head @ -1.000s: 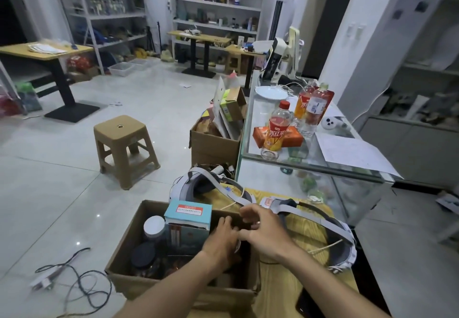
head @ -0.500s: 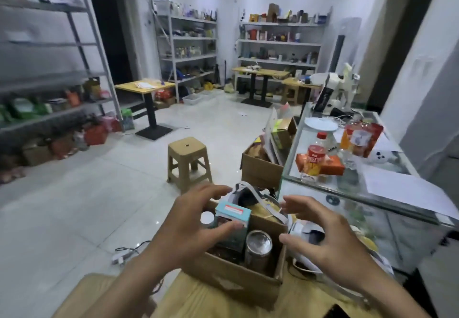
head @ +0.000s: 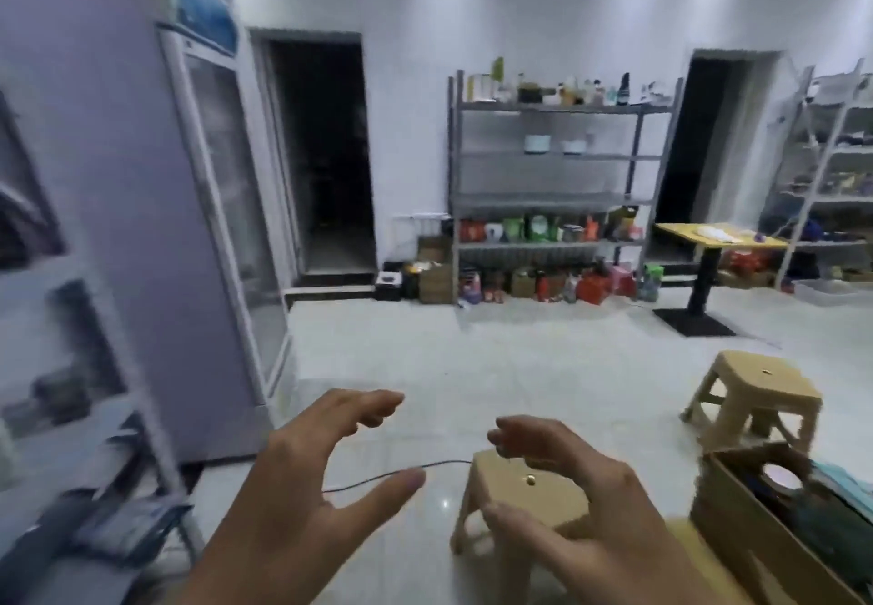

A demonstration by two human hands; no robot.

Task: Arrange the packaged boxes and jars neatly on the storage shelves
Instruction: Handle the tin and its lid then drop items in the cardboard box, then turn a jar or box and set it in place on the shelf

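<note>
Left hand (head: 312, 477): fingers spread, holding nothing.
Right hand (head: 567, 500): spread, loosely arched, empty, over a plastic stool (head: 510, 500).
Cardboard box (head: 746, 538): just right of the right hand, a jar lid (head: 779, 479) showing inside; probably stock awaiting shelving.
Storage shelves (head: 548, 201): far ahead of both hands, middle tiers mostly bare.

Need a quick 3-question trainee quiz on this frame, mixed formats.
1. True or false: the left hand grips a jar.
2. Where is the cardboard box? A) lower right, near the person B) on the grey shelf C) on the yellow table
3. Fill in: ___ tan stools stand on the floor.
Key: 1 false, its fingers are spread and empty. 2 A. 3 two: one partly hidden by the right hand, one farther right.
</note>
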